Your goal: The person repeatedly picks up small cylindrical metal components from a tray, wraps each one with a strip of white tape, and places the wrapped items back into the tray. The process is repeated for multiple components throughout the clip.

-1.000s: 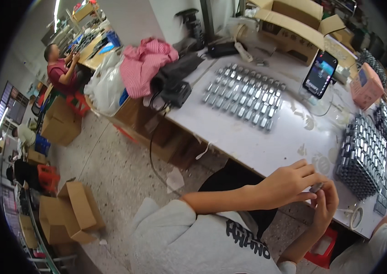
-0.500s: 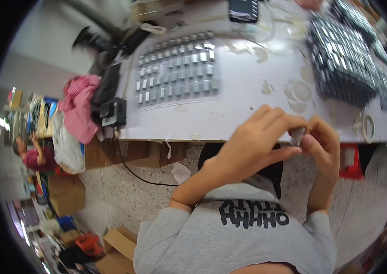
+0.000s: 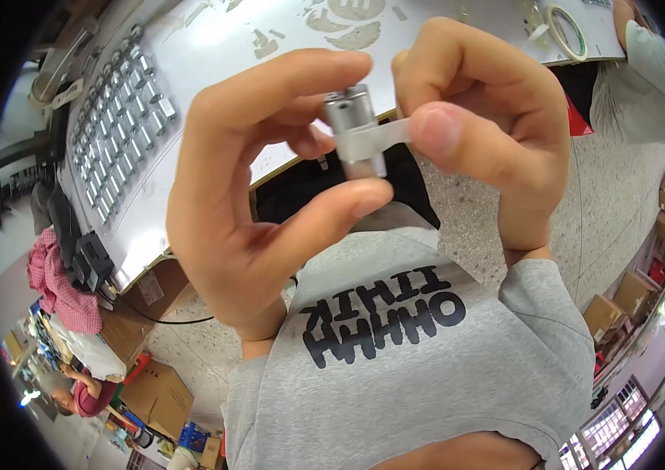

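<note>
A small shiny metal cylinder (image 3: 351, 112) is held up close, between the thumb and fingers of my left hand (image 3: 226, 164). Around its middle runs a band of whitish, translucent tape (image 3: 392, 136), whose free end stretches off to the right. My right hand (image 3: 497, 117) pinches that end between thumb and curled index finger. Behind my left hand, on the white table (image 3: 222, 51), many similar metal cylinders (image 3: 125, 129) stand in rows in a clear tray.
A roll of tape (image 3: 578, 53) lies near the table's right edge, close to another person's grey sleeve (image 3: 650, 86). At the table's left are a black box-like device (image 3: 93, 258) and a red checked cloth (image 3: 66, 290). Cardboard boxes (image 3: 156, 395) stand on the floor.
My hands have come up closer to the camera with the cylinder, and the tape strip now shows between them. The view has turned, so the tray appears farther left.
</note>
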A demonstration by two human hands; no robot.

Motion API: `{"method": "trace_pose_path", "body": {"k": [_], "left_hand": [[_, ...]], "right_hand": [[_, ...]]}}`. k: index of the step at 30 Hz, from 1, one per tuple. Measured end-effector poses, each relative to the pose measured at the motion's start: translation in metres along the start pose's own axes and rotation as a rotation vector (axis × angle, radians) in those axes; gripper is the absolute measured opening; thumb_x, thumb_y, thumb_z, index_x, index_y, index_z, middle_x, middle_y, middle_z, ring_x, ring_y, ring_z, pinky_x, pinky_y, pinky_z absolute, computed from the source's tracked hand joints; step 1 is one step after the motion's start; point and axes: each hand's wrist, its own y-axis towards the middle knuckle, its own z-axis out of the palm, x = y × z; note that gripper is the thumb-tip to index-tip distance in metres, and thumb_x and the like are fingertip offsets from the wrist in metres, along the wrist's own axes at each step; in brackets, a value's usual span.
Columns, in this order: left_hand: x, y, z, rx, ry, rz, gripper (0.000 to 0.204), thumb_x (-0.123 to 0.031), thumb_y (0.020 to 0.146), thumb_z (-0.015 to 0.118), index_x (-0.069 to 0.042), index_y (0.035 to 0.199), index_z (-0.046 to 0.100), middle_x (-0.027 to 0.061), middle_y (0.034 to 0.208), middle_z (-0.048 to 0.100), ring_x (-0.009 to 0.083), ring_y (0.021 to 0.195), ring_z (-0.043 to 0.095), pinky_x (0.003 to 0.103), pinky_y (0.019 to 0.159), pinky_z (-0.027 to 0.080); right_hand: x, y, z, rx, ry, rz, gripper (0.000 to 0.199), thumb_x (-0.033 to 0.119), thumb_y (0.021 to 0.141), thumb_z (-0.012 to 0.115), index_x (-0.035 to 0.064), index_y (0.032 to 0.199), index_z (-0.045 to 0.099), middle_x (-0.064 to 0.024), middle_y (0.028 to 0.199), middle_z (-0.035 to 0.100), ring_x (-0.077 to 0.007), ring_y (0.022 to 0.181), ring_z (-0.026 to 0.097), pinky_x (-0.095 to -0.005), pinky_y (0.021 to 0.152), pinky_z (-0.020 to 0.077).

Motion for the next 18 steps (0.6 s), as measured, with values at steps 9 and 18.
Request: {"method": "trace_pose_path", "body": {"k": [9,18], "left_hand": [[0.001,0.006,0.008,-0.011,0.018,-0.058,0.052,-0.015,0.072,0.066,0.011,0.110,0.044,0.0171,0.110,0.051,0.0191,0.098,0.051,0.029,0.088,0.037],[0.005,0.005,0.012,-0.099,-0.214,-0.158,0.058,-0.024,0.071,0.067,0.010,0.112,0.044,0.0144,0.094,0.057,0.0160,0.086,0.055,0.025,0.079,0.040]], "right_hand": [[0.002,0.002,-0.012,0.005,-0.039,0.005,0.013,0.009,0.074,0.057,0.0007,0.069,0.049,-0.0013,0.065,0.046,-0.0068,0.056,0.038,-0.0206,0.050,0.0262],[0.006,0.005,-0.015,0.094,-0.165,-0.020,0.011,0.006,0.072,0.060,0.0018,0.069,0.050,-0.0005,0.065,0.049,-0.0058,0.058,0.041,-0.0195,0.051,0.0285]]}}
